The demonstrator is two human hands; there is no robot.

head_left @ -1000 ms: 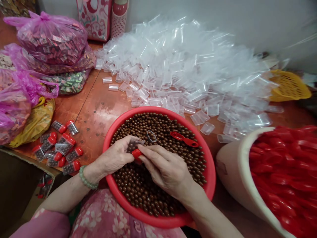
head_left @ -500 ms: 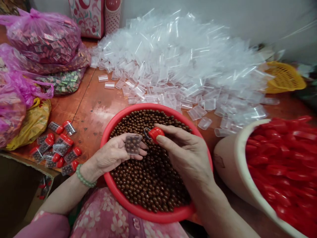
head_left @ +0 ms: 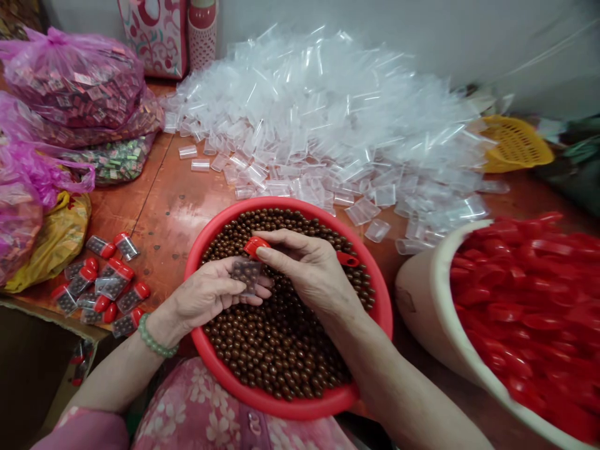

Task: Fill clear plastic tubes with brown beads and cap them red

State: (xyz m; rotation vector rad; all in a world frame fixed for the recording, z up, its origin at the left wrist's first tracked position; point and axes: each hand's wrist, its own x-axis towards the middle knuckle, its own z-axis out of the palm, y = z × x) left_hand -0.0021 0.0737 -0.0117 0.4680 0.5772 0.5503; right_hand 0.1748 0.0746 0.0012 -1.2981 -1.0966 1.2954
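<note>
My left hand (head_left: 210, 290) pinches a small clear plastic case (head_left: 245, 275) packed with brown balls. A red cap (head_left: 255, 245) is between the thumb and fingers of my right hand (head_left: 309, 269), just above the case's upper end; whether they touch I cannot tell. Both hands are over a red basin (head_left: 194, 250) of glossy brown balls (head_left: 276, 356). Beyond my right hand a red strip with a hole in its end (head_left: 347, 259) lies on the balls; its other part is hidden behind the hand.
Filled, red-capped cases (head_left: 110, 286) lie at left, beside tied plastic bags (head_left: 89, 81). Behind the basin spreads a heap of clear empty cases (head_left: 328, 119). A pale bucket (head_left: 438, 287) of red caps (head_left: 525, 312) stands at right, with a yellow basket (head_left: 515, 144) farther back.
My right hand has moved left with the red cap, bringing it close to the case. The red strip on the balls has come into view. My left hand still holds the case.
</note>
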